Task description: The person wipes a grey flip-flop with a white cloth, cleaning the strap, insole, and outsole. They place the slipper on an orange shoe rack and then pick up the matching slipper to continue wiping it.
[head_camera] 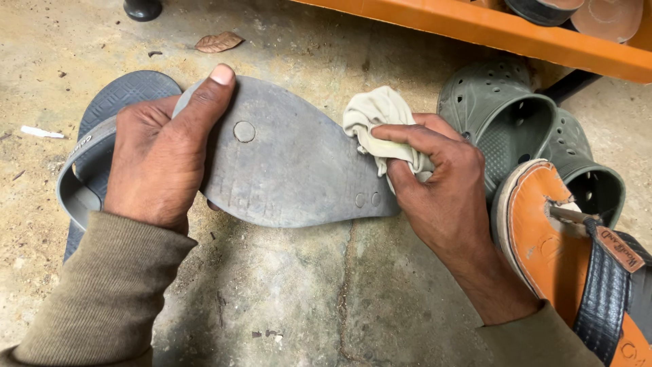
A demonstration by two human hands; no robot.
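The floor (326, 299) is bare and dusty near the bottom edge, with lots of room there. The grey sandal (292, 170) lies bottom-up in the middle and looks dirty, so wiping seems only part done. The left hand (159, 160) grips its front. The right hand (435, 183) squeezes a cloth (377, 115) at its heel. Green clogs (516, 122) crowd the right side.

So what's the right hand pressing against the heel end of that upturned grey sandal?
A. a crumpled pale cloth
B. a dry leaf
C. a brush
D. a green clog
A: the right hand grips a crumpled pale cloth against the grey sandal sole, while the left hand holds the sole's other end; the dry leaf and green clogs lie apart, untouched.
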